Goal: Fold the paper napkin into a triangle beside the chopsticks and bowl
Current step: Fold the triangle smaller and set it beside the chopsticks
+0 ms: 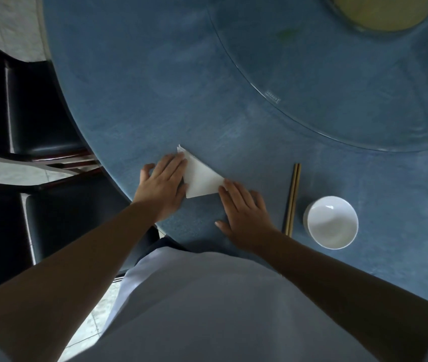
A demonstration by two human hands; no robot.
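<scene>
Paper napkin (201, 180), folded into a triangle, lay on the blue tabletop (142, 87) left of the chopsticks (293, 198) and white bowl (331, 222); left hand (163, 185) and right hand (245, 211) pressed it with flat, released fingers

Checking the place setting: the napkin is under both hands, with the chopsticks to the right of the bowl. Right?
Not quite. In the head view the chopsticks lie left of the bowl, between it and the napkin. Both hands, left and right, do press on the napkin.

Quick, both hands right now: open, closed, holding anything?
Left hand: open, flat, pressing on the left part of the folded napkin.
Right hand: open, flat on the table, fingertips on the napkin's right corner.
</scene>
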